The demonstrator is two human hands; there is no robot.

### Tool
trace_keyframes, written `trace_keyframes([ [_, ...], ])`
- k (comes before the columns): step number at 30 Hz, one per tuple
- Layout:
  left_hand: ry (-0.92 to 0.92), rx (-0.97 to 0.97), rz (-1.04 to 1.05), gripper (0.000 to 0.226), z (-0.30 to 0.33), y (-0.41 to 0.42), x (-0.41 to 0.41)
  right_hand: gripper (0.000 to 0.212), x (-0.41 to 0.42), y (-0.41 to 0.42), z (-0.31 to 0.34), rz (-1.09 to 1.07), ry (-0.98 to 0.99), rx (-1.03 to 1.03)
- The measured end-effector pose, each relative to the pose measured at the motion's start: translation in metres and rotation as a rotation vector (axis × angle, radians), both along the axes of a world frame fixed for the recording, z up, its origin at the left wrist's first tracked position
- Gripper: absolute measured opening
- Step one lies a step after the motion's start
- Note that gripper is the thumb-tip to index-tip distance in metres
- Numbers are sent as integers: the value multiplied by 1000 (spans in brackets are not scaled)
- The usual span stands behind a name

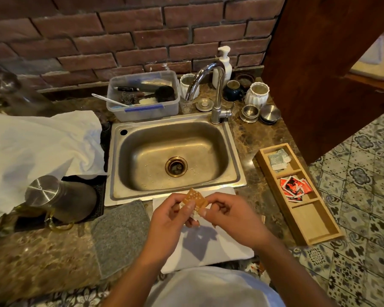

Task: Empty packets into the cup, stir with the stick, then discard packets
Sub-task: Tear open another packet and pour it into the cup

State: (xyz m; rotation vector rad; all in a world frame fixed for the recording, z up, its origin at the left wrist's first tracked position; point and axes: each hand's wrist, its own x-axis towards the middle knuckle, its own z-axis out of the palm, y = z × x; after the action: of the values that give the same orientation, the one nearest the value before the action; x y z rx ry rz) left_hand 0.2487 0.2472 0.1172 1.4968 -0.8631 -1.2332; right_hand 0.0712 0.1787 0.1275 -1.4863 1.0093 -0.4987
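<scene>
Both hands pinch a small orange-brown packet (195, 198) with white dots, held just in front of the sink's near rim. My left hand (172, 214) grips its left side and my right hand (227, 214) grips its right edge. Below them lies a white cloth (208, 247) on the counter. A wooden divided tray (302, 220) at the right holds grey-white packets (278, 159) in its far compartment and red packets (294, 187) in the middle one; the near compartment has nothing in it. I see no cup or stir stick clearly; my hands hide what lies under them.
A steel sink (120, 165) with a tap (217, 94) fills the centre. A steel jug (58, 198) lies at the left beside a large white towel (31, 147). A grey mat (120, 233) lies near. A plastic tub (142, 109), soap bottle (224, 65) and several cups stand behind the sink.
</scene>
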Motion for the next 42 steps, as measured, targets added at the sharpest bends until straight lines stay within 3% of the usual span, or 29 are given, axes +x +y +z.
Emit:
trace_keyframes([
  [12, -28, 6, 35, 23, -18, 13, 21, 9, 31, -4, -11, -26, 16, -14],
  [16, -36, 3, 24, 26, -28, 14, 26, 28, 37, -5, -21, 69, 103, 15],
  [19, -76, 75, -14, 19, -41, 18, 29, 31, 39, -3, -30, 129, 160, 12],
  [27, -159, 257, -76, 39, -68, 27, 35, 35, 46, 6, -51, 128, 290, 80],
  [42, -215, 330, -73, 40, -72, 30, 33, 35, 50, 8, -67, 127, 397, 140],
])
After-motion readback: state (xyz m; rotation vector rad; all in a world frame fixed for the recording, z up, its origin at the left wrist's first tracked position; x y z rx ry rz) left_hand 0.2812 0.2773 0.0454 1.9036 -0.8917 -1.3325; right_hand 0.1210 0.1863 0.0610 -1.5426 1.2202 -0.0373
